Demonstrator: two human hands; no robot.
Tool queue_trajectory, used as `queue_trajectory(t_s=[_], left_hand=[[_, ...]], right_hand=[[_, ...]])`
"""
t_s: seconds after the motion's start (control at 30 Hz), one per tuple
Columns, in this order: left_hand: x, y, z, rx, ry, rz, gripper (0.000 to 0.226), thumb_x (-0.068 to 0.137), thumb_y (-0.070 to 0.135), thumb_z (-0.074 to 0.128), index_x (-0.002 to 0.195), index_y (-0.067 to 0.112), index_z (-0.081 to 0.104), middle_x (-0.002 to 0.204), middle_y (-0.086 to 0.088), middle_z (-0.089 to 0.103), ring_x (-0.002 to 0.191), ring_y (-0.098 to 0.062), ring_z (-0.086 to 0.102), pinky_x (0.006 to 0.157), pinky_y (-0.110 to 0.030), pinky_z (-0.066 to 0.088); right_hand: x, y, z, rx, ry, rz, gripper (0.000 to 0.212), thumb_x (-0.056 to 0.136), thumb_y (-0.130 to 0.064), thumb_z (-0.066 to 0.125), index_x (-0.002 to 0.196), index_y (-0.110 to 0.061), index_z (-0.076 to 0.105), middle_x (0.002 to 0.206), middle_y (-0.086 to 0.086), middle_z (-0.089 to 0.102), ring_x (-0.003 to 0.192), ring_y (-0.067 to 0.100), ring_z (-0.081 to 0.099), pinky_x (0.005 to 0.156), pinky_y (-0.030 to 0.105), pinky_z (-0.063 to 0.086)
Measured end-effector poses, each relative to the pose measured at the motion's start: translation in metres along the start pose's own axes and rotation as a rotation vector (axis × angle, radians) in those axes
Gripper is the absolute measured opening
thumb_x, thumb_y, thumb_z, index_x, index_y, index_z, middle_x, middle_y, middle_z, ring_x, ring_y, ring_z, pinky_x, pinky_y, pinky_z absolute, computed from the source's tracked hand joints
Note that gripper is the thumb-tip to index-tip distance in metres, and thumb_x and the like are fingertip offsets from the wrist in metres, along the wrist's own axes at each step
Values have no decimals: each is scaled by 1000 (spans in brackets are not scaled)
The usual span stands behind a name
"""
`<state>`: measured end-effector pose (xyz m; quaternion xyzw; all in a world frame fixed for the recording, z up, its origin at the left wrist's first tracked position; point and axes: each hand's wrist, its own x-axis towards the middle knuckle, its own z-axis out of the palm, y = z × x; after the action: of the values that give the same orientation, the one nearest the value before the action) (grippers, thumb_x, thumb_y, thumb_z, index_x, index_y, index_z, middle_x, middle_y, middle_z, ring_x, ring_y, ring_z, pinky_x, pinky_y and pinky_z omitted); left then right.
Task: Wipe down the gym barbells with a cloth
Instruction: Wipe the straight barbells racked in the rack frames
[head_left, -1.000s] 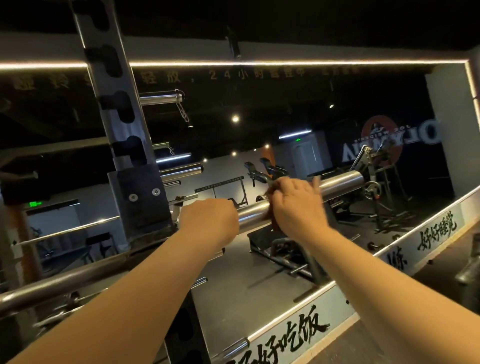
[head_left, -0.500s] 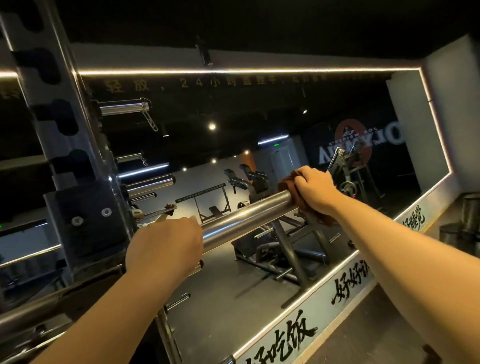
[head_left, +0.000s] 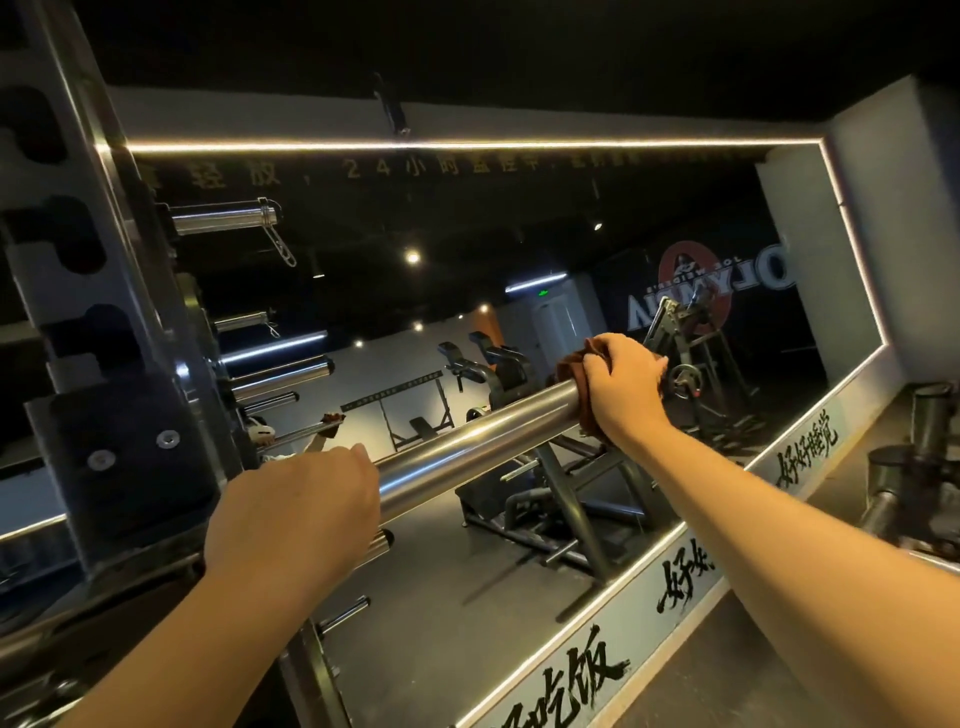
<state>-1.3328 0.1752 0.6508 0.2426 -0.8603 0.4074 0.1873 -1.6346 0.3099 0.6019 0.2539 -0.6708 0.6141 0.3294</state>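
A steel barbell (head_left: 467, 447) lies across the rack and its thick chrome sleeve runs up to the right. My right hand (head_left: 618, 387) grips a brown cloth (head_left: 574, 374) wrapped over the very end of that sleeve. My left hand (head_left: 296, 514) is curled around the sleeve near the rack upright, its fingers hidden behind the bar. The rest of the bar runs off to the lower left in shadow.
The rack upright (head_left: 104, 322) with its black hook block (head_left: 135, 467) stands at the left, with chrome pegs (head_left: 223, 215) sticking out. A large wall mirror (head_left: 519, 312) with a lit edge is straight ahead. Weight stands (head_left: 914, 467) are at the far right.
My right hand has slid the cloth outward along the sleeve from its middle to the end. My left hand has kept its hold near the rack.
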Motion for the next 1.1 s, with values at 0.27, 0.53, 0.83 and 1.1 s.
queue_trajectory(t_s=[0.27,0.53,0.83,1.1], left_hand=[[-3,3,1,8,-5,-67,21,108,27,41,128,20,44,83,5,41,55,-8,32,47,-23,20],[-11,-2,9,-116,101,-15,18,106,28,41,116,17,51,83,1,43,70,-14,42,67,-30,34],[-34,-22,8,-257,153,81,36,110,37,33,136,18,48,128,-2,58,118,-19,55,104,-36,42],[-64,-81,14,-378,15,19,23,107,36,42,122,22,53,99,2,64,87,-16,65,86,-38,57]], right_hand=[[-93,-58,25,29,-265,-372,31,106,-40,41,132,-28,51,133,-12,51,137,5,31,126,39,-4],[-83,-66,31,-7,-88,-77,33,104,-40,31,122,-23,53,123,1,56,133,27,42,125,57,7],[-143,-110,50,-106,-371,-595,41,107,-46,33,142,-27,45,140,-7,52,142,16,39,127,45,12],[-154,-176,73,-73,-318,-320,27,109,-34,36,123,-22,55,107,-9,54,105,18,50,104,37,35]])
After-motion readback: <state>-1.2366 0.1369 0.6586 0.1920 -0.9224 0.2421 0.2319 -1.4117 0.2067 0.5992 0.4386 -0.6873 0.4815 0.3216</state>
